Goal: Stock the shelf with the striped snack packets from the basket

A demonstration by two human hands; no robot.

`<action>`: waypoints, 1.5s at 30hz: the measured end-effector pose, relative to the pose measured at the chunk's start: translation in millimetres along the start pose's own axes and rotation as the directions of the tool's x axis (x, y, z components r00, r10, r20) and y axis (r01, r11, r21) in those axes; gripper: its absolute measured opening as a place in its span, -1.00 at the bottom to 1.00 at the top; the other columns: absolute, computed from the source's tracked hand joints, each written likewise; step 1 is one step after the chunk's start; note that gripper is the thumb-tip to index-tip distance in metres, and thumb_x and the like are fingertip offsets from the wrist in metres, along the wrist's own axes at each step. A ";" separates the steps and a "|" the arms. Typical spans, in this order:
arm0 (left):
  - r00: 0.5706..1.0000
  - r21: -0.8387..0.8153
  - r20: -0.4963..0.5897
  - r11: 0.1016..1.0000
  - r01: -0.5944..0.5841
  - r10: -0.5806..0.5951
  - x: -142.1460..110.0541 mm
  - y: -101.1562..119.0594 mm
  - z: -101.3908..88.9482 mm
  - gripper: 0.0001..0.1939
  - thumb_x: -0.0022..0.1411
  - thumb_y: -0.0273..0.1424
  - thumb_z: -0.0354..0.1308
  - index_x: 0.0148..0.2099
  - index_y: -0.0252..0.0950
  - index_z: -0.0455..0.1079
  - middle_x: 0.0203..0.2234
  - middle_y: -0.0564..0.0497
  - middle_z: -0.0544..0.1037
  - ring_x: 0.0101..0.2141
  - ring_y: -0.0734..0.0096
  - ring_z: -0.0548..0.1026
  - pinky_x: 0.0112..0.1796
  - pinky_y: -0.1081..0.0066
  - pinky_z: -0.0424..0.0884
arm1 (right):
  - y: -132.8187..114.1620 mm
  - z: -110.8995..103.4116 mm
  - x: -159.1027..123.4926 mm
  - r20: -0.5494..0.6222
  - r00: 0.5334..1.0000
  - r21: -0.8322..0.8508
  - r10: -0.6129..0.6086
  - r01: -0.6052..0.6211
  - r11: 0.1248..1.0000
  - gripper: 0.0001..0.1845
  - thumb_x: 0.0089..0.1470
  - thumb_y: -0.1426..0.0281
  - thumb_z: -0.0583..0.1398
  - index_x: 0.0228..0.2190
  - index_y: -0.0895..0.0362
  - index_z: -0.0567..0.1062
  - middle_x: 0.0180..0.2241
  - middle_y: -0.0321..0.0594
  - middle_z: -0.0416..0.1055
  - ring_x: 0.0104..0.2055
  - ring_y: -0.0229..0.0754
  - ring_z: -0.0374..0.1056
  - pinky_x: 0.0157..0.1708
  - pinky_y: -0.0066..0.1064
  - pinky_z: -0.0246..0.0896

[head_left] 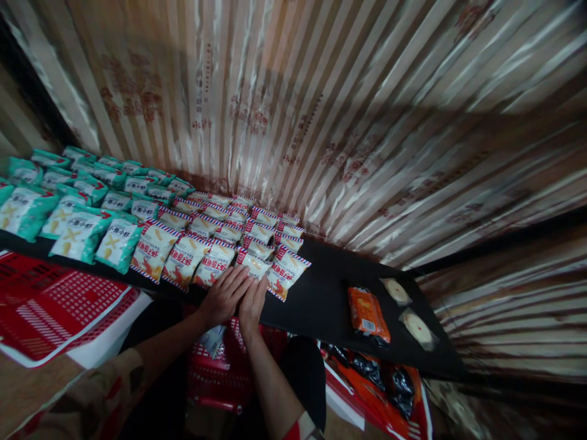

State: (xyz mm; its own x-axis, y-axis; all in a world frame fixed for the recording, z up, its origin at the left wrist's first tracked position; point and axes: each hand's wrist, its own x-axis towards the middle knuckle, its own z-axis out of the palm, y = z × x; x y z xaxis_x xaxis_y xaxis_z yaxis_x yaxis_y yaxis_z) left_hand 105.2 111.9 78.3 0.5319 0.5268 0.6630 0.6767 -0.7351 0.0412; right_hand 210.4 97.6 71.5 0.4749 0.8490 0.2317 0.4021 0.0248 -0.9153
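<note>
My left hand [225, 296] and my right hand [253, 300] lie side by side at the front edge of the shelf. Between them they hold the lower part of a white-and-red snack bag [254, 264], fingers close together over its front; the thumbs are hidden. That bag leans upright in the front row. A matching snack bag to its right [285, 273] and another to its left [213, 261] stand close beside it. Several more of the same kind are lined up behind in rows.
Teal snack bags [120, 239] fill the shelf's left side. On the right of the black shelf [316, 293] lie an orange packet [368, 313] and two round pale items in clear wrap [418, 327]. Red baskets [59, 305] stand below; one holds orange-and-black packets [383, 382]. Striped sheeting [293, 110] hangs behind.
</note>
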 end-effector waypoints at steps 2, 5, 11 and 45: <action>1.000 0.002 0.008 1.000 0.022 -0.022 -0.5 0.9 0.1 -0.53 0.25 -0.48 -0.14 0.20 -0.40 0.17 0.19 -0.20 0.18 0.23 0.13 -0.01 0.16 0.08 0.05 | -0.7 0.6 1.2 0.011 1.000 -0.008 -0.012 0.012 1.000 -0.30 0.17 0.04 -0.19 0.12 0.30 0.14 0.15 0.11 0.11 0.20 -0.04 0.03 0.18 -0.08 -0.11; 0.999 -0.005 0.034 0.999 0.040 -0.040 -1.3 1.6 1.2 -0.53 0.24 -0.46 -0.12 0.19 -0.39 0.18 0.20 -0.18 0.15 0.24 0.12 -0.03 0.17 0.06 0.00 | -4.5 0.3 2.7 0.019 1.000 -0.025 -0.016 0.016 1.000 -0.33 0.18 0.06 -0.19 0.12 0.27 0.15 0.13 0.11 0.15 0.17 -0.05 0.08 0.16 -0.09 -0.07; 0.999 0.031 0.009 0.999 0.038 -0.039 -4.3 1.4 1.9 -0.55 0.27 -0.47 -0.12 0.20 -0.38 0.15 0.20 -0.20 0.15 0.23 0.14 0.01 0.16 0.06 0.01 | -11.8 -7.2 -5.2 0.016 0.999 -0.072 -0.048 0.049 0.996 -0.38 0.19 0.13 -0.15 0.14 0.28 0.10 0.16 0.13 0.09 0.20 -0.08 0.04 0.15 -0.12 -0.07; 0.996 0.022 0.069 0.998 0.052 -0.053 -23.8 22.1 -3.8 -0.52 0.26 -0.49 -0.16 0.21 -0.45 0.12 0.19 -0.23 0.17 0.23 0.13 -0.01 0.16 0.04 0.00 | -1.2 -35.1 -15.0 0.096 0.984 -0.214 -0.151 0.168 0.962 -0.51 0.18 0.20 -0.08 0.01 0.22 0.32 -0.02 0.04 0.32 0.04 -0.08 0.23 0.02 -0.17 0.14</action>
State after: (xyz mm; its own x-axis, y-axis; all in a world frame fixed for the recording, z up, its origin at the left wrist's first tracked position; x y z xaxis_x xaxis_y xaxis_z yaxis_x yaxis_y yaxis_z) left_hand 105.6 81.5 66.4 0.5292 0.5933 0.6066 0.7143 -0.6974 0.0589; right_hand 230.3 66.3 80.7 0.3317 0.8822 0.3343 0.6346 0.0535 -0.7710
